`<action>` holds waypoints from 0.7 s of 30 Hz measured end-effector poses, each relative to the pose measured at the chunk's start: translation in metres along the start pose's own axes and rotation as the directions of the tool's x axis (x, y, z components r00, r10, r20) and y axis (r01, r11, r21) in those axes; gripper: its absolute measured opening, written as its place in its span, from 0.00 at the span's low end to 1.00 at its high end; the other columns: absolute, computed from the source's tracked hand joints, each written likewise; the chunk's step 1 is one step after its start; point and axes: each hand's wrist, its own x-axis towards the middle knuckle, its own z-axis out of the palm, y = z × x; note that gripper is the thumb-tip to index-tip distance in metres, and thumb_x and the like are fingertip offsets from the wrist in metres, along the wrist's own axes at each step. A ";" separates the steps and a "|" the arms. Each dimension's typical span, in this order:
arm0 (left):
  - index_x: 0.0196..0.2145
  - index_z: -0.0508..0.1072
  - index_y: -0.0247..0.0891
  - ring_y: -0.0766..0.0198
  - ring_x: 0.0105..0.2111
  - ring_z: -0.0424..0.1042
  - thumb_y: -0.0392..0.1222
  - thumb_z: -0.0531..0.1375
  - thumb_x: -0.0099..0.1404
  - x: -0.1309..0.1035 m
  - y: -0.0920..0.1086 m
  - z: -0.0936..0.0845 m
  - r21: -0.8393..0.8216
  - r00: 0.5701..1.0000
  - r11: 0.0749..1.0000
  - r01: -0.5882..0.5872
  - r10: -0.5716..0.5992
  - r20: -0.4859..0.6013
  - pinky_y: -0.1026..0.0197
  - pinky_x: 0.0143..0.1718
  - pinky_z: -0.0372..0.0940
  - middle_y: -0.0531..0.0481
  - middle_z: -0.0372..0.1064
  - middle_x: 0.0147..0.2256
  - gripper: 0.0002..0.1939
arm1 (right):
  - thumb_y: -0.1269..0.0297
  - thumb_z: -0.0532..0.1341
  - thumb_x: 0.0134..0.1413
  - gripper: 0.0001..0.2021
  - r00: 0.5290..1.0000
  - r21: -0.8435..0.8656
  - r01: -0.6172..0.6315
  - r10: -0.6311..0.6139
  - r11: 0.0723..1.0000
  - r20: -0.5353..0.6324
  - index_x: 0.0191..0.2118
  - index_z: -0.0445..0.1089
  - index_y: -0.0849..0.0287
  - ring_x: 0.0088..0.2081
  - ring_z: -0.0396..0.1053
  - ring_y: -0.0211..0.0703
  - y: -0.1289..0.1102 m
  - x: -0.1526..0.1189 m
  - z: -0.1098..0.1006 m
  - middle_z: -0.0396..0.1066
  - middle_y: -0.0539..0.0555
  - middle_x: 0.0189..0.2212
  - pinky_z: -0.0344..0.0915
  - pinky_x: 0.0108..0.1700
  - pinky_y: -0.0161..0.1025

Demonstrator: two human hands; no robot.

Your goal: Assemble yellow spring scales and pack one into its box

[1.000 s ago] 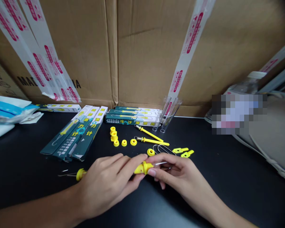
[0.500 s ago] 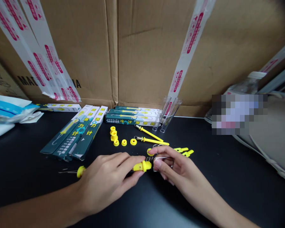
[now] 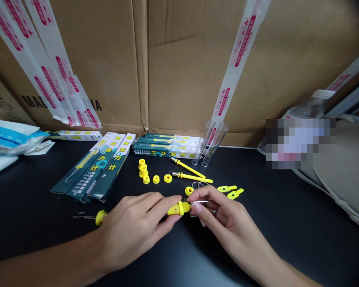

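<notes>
The clear tubes (image 3: 214, 146) look glossy, perhaps plastic. Behind them is matt brown cardboard (image 3: 179, 79) with shiny tape (image 3: 244, 44); left of them, smooth printed-card boxes (image 3: 167, 153); in front of them, a smooth yellow plastic fitting (image 3: 175, 209) and polished metal wire (image 3: 202, 201); beneath them, a softly sheened black tabletop (image 3: 299, 227).

Well beyond the fingers (image 3: 209, 191) rises a brown cardboard wall (image 3: 179, 59). Left of them, upon it, overlapping tape strips (image 3: 46, 75) with red print partly cover some black lettering; 1 slanting strip of tape (image 3: 239, 52) comes down beyond and slightly right. Far right of the fingers, 1 grey-beige bag (image 3: 344, 171) with straps sits near 1 clear bottle (image 3: 308, 111) with a white cap, partly pixelated. Far left lies 1 blue-and-white packet (image 3: 12, 137) above a white object (image 3: 0, 164), cut off by the edge of view.
</notes>
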 end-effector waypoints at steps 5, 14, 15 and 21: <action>0.50 0.72 0.36 0.60 0.30 0.80 0.43 0.49 0.78 0.001 -0.001 0.000 0.018 1.000 1.000 -0.017 0.017 -0.016 0.58 0.30 0.72 0.51 0.78 0.33 0.15 | 0.61 0.51 0.72 0.07 0.992 -0.162 0.123 -0.121 0.979 0.020 0.42 0.64 0.52 0.27 0.63 0.36 -0.001 -0.006 0.001 0.66 0.46 0.28 0.61 0.29 0.32; 0.53 0.69 0.34 0.58 0.32 0.80 0.44 0.48 0.78 -0.001 -0.001 -0.001 -0.004 1.000 1.000 -0.023 0.023 0.014 0.57 0.32 0.74 0.50 0.78 0.34 0.15 | 0.64 0.51 0.72 0.07 0.978 -0.264 0.198 -0.172 0.944 0.118 0.43 0.65 0.53 0.30 0.70 0.38 -0.003 -0.006 0.005 0.73 0.49 0.33 0.65 0.33 0.34; 0.51 0.69 0.34 0.58 0.32 0.80 0.45 0.48 0.78 -0.001 -0.001 -0.001 -0.018 1.000 1.000 -0.009 0.009 0.011 0.57 0.32 0.74 0.50 0.78 0.34 0.15 | 0.65 0.52 0.72 0.07 0.976 -0.262 0.209 -0.183 0.942 0.122 0.43 0.66 0.53 0.31 0.71 0.39 -0.003 -0.006 0.005 0.74 0.49 0.34 0.65 0.34 0.34; 0.45 0.68 0.37 0.59 0.33 0.80 0.44 0.48 0.78 0.000 0.000 -0.001 -0.017 0.999 1.000 0.009 -0.008 0.032 0.58 0.33 0.74 0.49 0.78 0.35 0.12 | 0.65 0.54 0.71 0.05 0.974 -0.310 0.225 -0.208 0.924 0.086 0.44 0.67 0.52 0.27 0.68 0.36 -0.006 -0.005 0.005 0.72 0.46 0.30 0.63 0.30 0.31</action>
